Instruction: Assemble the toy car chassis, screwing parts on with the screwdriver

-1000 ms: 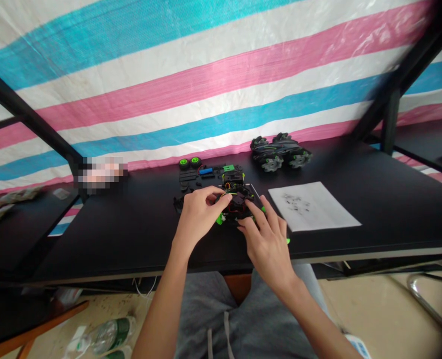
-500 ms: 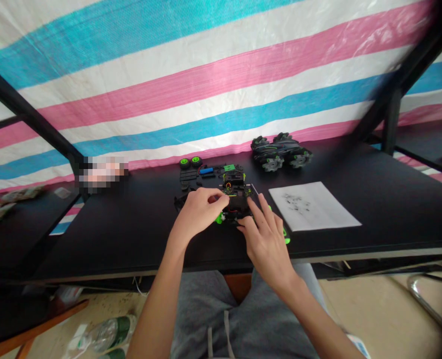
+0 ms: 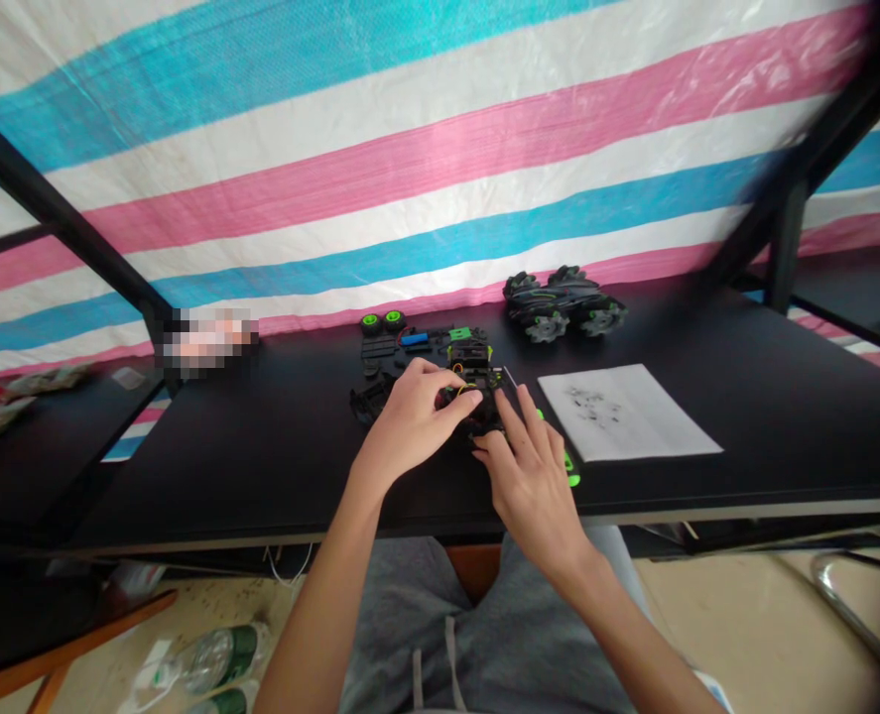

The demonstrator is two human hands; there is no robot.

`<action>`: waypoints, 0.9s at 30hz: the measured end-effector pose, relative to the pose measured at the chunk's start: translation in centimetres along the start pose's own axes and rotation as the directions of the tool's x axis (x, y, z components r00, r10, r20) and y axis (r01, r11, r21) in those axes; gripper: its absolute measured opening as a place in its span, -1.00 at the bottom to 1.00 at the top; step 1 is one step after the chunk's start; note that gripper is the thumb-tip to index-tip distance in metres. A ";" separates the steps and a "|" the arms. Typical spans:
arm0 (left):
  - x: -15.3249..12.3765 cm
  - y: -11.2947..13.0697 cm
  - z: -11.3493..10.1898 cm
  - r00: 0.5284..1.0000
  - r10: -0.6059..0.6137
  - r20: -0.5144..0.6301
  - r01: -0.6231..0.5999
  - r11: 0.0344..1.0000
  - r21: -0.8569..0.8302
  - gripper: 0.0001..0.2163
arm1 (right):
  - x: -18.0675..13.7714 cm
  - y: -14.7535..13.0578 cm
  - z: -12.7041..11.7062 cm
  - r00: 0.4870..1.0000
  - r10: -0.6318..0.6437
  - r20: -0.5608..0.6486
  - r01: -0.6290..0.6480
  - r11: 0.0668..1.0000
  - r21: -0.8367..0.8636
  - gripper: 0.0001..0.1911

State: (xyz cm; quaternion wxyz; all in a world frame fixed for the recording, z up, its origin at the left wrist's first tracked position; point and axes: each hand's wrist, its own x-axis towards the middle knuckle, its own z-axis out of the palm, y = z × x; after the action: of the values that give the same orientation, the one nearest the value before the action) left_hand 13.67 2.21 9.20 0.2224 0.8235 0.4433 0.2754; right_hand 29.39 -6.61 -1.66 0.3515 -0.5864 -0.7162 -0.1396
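Observation:
A partly built toy car chassis (image 3: 470,355), black with green parts and thin wires, lies in front of me on the black table. My left hand (image 3: 419,416) reaches over its left and middle part, thumb and index finger curled near each other by a yellow wire. Whatever sits between those fingertips is too small or hidden to make out. From the right, my right hand (image 3: 530,458) grips the chassis, thumb at its near edge and fingers over its right side. A thin rod-like tool (image 3: 510,376) and a bright green handle-like piece (image 3: 570,468) show beside this hand.
On the black table (image 3: 261,466), a white sheet (image 3: 655,416) with small dark parts lies to the right. Behind stands a black car with large wheels (image 3: 565,302). Two green-rimmed wheels (image 3: 381,322), a blue battery (image 3: 414,339) and black frame pieces (image 3: 369,399) lie farther left.
My left hand has shifted right across the chassis, its thumb now over the middle. My right hand stays in place on the chassis.

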 end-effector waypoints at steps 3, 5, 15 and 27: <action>0.5 0.1 0.2 0.999 0.046 -0.006 -0.046 0.999 0.004 -0.87 | 0.0 0.0 0.0 1.000 -0.004 0.003 0.004 1.000 0.000 -0.81; 1.0 0.2 0.1 0.997 0.080 0.020 -0.080 0.997 0.008 -0.86 | 0.0 0.0 0.0 1.000 -0.010 -0.001 0.010 1.000 0.000 -0.81; 1.9 0.5 -0.1 0.989 0.146 -0.036 -0.144 0.988 0.056 -0.87 | 0.0 0.2 0.2 1.000 -0.012 -0.023 0.012 1.000 0.019 -0.80; 1.1 -0.3 1.2 0.981 0.167 -0.103 -0.161 0.985 0.062 -0.93 | 0.0 0.3 0.1 0.995 -0.043 -0.093 0.046 0.998 0.033 -0.84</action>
State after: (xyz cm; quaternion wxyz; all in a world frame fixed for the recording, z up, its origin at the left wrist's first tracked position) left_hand 14.76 3.12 8.38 0.1524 0.8468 0.3925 0.3250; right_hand 29.67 -6.46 -1.82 0.3913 -0.5569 -0.7146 -0.1616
